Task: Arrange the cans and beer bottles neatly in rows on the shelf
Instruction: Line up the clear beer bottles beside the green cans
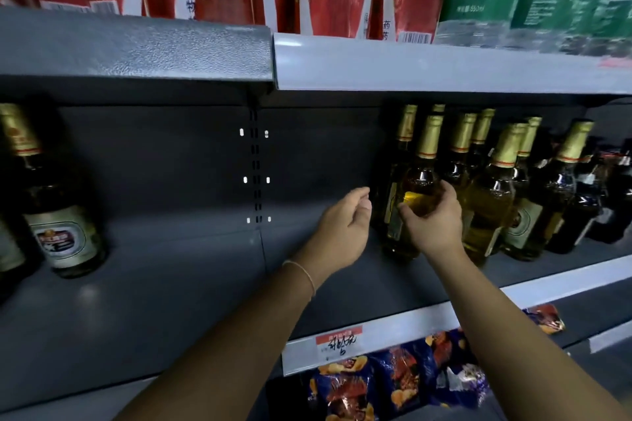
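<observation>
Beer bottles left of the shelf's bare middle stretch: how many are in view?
2. One dark bottle stands far left on the shelf; a second bottle beside it is cut by the frame's left edge. More may be hidden there.

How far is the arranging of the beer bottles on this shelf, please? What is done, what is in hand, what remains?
Done: a cluster of gold-foil bottles stands upright at the right, though the rows look loose. In hand: the right hand grips the front-left bottle; the left hand hovers beside it, holding nothing. Left: the wide bare middle of the shelf, and the dark bottle standing apart at far left. No cans show.
</observation>
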### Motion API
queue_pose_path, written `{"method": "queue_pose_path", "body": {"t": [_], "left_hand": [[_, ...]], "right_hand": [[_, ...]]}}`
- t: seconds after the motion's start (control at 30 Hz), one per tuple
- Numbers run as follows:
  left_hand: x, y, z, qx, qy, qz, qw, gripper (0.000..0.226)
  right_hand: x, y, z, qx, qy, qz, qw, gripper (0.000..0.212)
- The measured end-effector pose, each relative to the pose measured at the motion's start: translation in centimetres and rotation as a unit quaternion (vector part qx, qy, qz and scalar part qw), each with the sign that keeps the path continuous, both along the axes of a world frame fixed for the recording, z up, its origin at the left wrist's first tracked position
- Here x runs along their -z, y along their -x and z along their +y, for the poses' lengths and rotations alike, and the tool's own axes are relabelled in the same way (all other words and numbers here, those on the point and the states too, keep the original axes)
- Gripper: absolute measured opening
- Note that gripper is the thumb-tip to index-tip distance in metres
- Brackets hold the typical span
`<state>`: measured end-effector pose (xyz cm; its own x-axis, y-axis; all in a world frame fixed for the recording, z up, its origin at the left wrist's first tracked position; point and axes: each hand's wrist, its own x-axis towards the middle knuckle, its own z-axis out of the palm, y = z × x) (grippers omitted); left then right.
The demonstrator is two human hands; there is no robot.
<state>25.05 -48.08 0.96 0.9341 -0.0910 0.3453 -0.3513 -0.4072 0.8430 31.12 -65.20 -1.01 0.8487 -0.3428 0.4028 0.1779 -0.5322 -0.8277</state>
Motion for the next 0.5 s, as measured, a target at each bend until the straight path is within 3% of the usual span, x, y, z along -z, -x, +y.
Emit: {"method": "queue_pose_path", "body": {"t": [0.2,0.5], "left_hand": [[0.6,0.1,0.6,-0.026,-0.005,0.008,1.000,0.042],[2.2,0.2,2.9,-0.041,-0.037,0.045,0.997,0.052]], "right_hand": [[0.6,-2.3,-0.2,0.001,-0.030,0.010,1.000,0.098],[1.3,-1.7,1.3,-0.010,-0.038,-0.034,0.999,0.079]]}}
